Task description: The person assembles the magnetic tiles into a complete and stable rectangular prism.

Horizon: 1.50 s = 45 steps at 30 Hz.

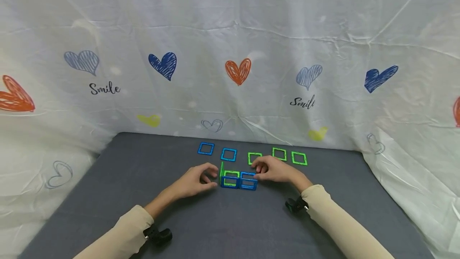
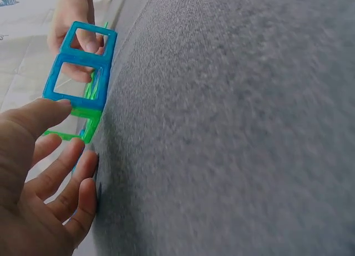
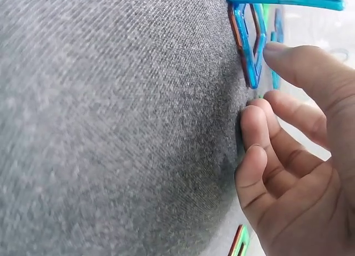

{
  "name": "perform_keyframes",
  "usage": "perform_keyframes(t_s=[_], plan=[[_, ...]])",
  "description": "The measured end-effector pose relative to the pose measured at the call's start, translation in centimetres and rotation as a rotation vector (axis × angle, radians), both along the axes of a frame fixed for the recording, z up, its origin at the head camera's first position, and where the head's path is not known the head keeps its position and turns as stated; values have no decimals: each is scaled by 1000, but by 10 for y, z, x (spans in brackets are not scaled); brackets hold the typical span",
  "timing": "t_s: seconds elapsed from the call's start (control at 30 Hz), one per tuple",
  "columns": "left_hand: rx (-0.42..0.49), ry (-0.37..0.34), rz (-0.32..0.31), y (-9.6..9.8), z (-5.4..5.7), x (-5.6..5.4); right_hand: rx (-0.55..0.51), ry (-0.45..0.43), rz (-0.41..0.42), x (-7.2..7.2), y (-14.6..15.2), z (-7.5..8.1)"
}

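Observation:
In the head view, blue and green square magnetic tiles form a small structure at mid-table. Two blue tiles [image 1: 248, 188] stand side by side along its front. A green tile [image 1: 221, 173] rises at the left end, and another blue tile lies behind the right front one. My left hand [image 1: 197, 179] is beside the left end, fingers loosely bent and holding nothing; its thumb tip appears close to a blue tile [image 2: 83, 58] in the left wrist view. At the right end is my right hand [image 1: 274, 169], its thumb [image 3: 294, 65] against or just beside a blue tile [image 3: 252, 78], other fingers loosely curled.
Farther back on the dark grey table [image 1: 230, 227] lie two loose blue tiles [image 1: 229, 160] and three green tiles [image 1: 299, 163]. The right hand partly covers the nearest green one. A white cloth [image 1: 201, 103] printed with hearts hangs behind the table.

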<state>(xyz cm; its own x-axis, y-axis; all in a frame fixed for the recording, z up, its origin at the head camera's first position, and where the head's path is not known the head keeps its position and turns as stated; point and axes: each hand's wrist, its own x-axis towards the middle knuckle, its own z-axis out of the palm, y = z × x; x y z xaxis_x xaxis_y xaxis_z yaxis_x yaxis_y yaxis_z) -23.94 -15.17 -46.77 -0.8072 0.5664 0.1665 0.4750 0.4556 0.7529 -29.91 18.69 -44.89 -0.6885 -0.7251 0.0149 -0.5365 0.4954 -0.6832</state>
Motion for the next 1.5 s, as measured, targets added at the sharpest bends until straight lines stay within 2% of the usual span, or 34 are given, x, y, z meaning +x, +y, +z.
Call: perform_keyframes(t_s=[0.27,0.6,0.93,1.3,1.5], plan=[[-56,-2,38,9,-2,-7,20,25,30,-2,-5,-4],[-72,29,52,11,-4,-12,42,23,38,9,2,-3],[-69,49,45,13,-2,-15,44,-35,69,25,9,1],[-68,66,82,21,-2,-22,51,-41,114,46,10,1],[-65,96,98,27,-3,-28,55,-92,147,57,5,1]])
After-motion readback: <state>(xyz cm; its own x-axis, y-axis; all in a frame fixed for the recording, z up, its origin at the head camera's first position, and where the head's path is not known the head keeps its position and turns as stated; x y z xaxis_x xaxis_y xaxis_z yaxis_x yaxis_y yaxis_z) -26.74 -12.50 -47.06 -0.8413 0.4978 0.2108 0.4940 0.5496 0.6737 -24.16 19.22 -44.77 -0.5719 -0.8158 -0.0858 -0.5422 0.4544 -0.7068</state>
